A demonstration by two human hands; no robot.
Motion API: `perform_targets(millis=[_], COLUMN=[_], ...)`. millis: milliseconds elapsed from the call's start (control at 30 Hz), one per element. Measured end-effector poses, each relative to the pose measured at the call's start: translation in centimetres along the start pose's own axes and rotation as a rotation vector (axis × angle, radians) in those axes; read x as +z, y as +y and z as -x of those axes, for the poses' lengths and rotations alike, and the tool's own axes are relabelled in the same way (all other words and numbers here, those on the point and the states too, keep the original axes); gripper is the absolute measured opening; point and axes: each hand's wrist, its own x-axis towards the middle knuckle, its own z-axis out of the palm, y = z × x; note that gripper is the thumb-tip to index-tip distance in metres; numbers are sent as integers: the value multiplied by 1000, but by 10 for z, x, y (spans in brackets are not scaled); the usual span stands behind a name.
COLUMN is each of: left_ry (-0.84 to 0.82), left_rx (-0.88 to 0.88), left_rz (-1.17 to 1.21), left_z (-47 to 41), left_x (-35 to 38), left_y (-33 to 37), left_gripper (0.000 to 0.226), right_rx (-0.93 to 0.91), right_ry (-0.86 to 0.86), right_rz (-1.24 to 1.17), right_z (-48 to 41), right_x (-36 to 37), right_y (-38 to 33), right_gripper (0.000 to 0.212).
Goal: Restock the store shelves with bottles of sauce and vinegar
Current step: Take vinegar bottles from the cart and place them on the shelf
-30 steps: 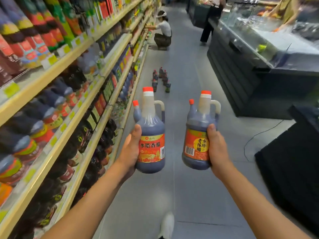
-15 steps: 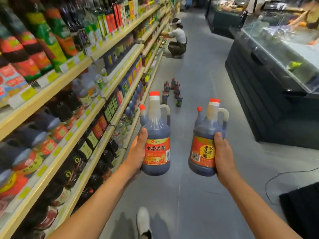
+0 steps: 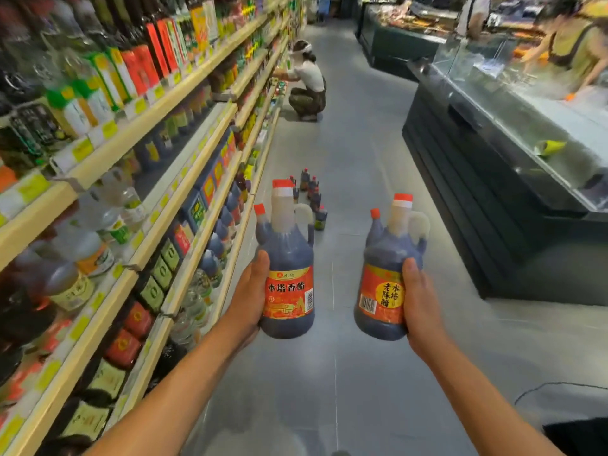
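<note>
My left hand [image 3: 247,299] grips a dark vinegar jug [image 3: 288,255] with a red cap, a handle and a red-orange label, held upright over the aisle floor. A second dark vinegar jug [image 3: 386,258] of the same shape, with a yellow circle on its label, stands upright in the grip of my right hand [image 3: 419,307]. Both jugs are at chest height, side by side and apart. The store shelves [image 3: 184,199] run along my left, packed with sauce and vinegar bottles. Several more dark bottles [image 3: 312,192] stand on the floor ahead.
A person [image 3: 307,83] crouches at the shelves further down the aisle. A dark chilled display counter [image 3: 493,179] lines the right side, with another person [image 3: 579,47] behind it. A black cable [image 3: 559,386] lies on the grey floor at the right.
I have walked forward along the aisle: the floor bottles and the crouching person are nearer. Both hands keep their grip on the jugs, which stay upright.
</note>
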Motion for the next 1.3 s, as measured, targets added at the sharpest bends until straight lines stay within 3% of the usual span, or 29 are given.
perform_targets(millis=[33,133,200,267,367,500,600,767,867,1000,1133,1300], left_ry=[6,-8,20,73,128,154,276,301,300,359,408,546], left_rx=[-4,-35,-58,-80,-138,-157,-96,2,8,48,35,-7], left_rz=[-3,-10,10,11,4,7,74,112,137,132,110,154], left_z=[-21,-84,-127,-169,-233,-298,-348,-423,-465,-515,-554,-574], left_x=[1,6,6,6,11,18,13,-19,-49,-99,-147,-185], left_y=[2,4,3,2,5,20,32,43,57,70,82,84], left_gripper=[104,101,101,100,93,101,102,57,79,111,115,121], right_rx=[-2,-10,-16,-23,-13,-10,-18,-14,-16,-24,-9,11], right_ry=[-2,3,-4,-29,-56,-96,-139,-250,-286,-348,-431,-572], right_rz=[2,-15,-13,0,10,13,18,-19,-26,7,32,38], right_z=[-19,-80,-124,-167,-236,-322,-386,-477,-525,-585,-631,-674], right_x=[3,9,14,18,20,32,57,118,166,233,300,376], right_y=[-2,-4,-3,-4,-10,-20,-29,-36,-39,-36,-35,-33], right_gripper=[95,52,44,45,68,47,48,53,68,53,67,40])
